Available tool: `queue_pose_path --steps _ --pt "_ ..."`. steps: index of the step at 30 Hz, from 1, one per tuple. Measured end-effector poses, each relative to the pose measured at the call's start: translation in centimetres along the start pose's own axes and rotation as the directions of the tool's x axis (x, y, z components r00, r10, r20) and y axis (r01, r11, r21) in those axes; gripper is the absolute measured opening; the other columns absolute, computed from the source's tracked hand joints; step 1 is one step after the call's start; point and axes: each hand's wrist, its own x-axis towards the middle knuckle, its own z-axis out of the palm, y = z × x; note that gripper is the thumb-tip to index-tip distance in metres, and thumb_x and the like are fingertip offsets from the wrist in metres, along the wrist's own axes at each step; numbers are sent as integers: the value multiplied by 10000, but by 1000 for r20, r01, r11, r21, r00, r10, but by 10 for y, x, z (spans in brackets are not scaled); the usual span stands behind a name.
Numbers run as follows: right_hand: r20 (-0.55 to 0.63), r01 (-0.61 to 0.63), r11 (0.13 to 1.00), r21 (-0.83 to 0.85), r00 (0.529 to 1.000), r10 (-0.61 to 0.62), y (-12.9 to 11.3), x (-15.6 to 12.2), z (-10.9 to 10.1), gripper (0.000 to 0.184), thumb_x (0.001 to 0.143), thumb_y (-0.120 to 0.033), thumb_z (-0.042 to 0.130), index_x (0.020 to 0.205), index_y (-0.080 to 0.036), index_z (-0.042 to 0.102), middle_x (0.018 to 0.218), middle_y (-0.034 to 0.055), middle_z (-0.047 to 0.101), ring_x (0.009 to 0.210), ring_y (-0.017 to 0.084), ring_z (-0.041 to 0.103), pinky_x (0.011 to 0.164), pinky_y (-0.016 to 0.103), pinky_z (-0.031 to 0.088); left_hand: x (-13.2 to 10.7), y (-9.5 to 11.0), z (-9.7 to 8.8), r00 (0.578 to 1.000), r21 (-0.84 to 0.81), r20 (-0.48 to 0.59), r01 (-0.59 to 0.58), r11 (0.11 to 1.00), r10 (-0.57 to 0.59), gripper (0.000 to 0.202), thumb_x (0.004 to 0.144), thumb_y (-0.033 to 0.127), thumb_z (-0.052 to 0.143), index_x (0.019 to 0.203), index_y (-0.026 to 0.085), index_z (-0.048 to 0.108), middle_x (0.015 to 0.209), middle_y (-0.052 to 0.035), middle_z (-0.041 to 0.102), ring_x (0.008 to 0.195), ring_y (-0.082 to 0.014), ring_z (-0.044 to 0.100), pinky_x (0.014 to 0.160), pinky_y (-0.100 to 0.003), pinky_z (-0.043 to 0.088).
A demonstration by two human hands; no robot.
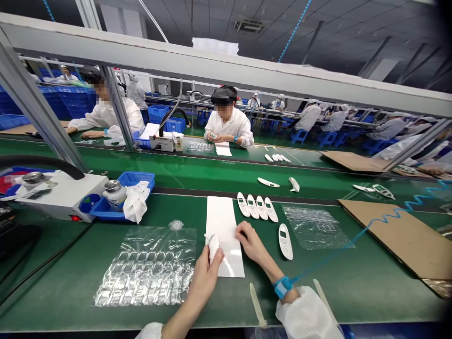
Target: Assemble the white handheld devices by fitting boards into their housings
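white casing (213,246): clamped in the grip of the left hand (206,275), fingers wrapped round its lower part, upper end showing above the thumb. held just over the left edge of the white sheet (222,214), near the front of the worktop (70,263). long axis pointing away from the body, tilted slightly left.

right hand (251,242): just to the right of the held casing, apart from it, with only a strip of sheet between. fingertips down on the sheet, fingers loosely bent, nothing in the grip. nearer than the left hand to everything on the right side.

loose casing (285,241): flat on the worktop just beside the right hand, face up, long axis away from the body. row of four casings (257,207): side by side beyond the right hand, by the far right corner of the sheet.

also present: plastic film (148,268) with rows of pockets, left of the left hand; second film (314,226) and cardboard (399,235) to the right; blue wrist strap (282,286) on the right wrist, with coiled cord (353,240) trailing right; blue tray (137,178) with tin (113,190) and cloth (136,202) at far left. other people in white coats seated across the belt.
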Motion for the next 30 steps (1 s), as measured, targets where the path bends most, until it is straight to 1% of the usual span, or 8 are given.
queue_pose_path --steps 3,5,8,10,12,17,22,30 --pt "-85 -10 994 109 996 20 -17 -5 -9 218 897 -391 449 765 -217 458 732 -5 461 680 179 437 644 296 369 0 1 1 1000 -35 24 3 999 -2 449 743 584 626 889 160 632 804 -77 694 848 -247 646 790 -317 454" --pt "-85 -5 985 174 996 20 -40 -14 -13 225 902 -398 468 774 -212 465 732 -6 460 669 170 433 625 282 368 -2 5 2 998 -78 67 26 997 -21 498 781 631 538 873 149 626 738 -65 679 725 -214 650 708 -306 485" --pt "52 -4 960 281 999 -11 -82 -32 -8 178 904 -318 510 769 -202 504 728 -6 488 669 161 445 618 269 364 -11 12 1 983 -173 158 117 978 -89 580 832 674 386 844 140 614 561 -18 616 487 -138 548 532 -253 430" --pt "154 -6 956 293 987 -41 -105 -42 1 157 911 -251 501 762 -203 513 719 -10 507 663 157 461 617 265 359 -19 14 -1 974 -237 183 172 956 -130 592 843 679 349 786 145 599 472 9 560 425 -111 477 478 -228 367" --pt "192 20 972 233 979 -66 -119 -48 11 163 913 -192 476 752 -208 497 712 -20 510 645 148 469 615 262 354 -25 14 -3 972 -277 177 197 940 -152 579 847 673 352 732 153 580 443 18 534 413 -104 458 457 -221 336" --pt "177 96 990 104 978 -113 -123 -47 25 184 911 -113 418 760 -212 449 758 -19 498 657 140 477 619 258 359 -33 9 -8 971 -328 182 208 922 -155 480 867 601 420 725 165 562 443 30 522 421 -98 449 448 -214 316" --pt "197 104 989 104 973 -123 -118 -45 30 192 932 -114 389 778 -211 447 748 -19 487 643 137 478 605 256 366 -34 8 -13 968 -324 166 232 917 -186 469 860 605 433 735 167 548 433 30 520 416 -101 447 449 -219 314" --pt "210 80 989 123 972 -105 -112 -46 35 180 939 -113 388 804 -218 441 684 -45 468 573 121 454 573 247 358 -36 5 -15 963 -315 178 252 915 -204 575 825 693 386 668 165 547 427 20 515 408 -98 450 442 -218 302"
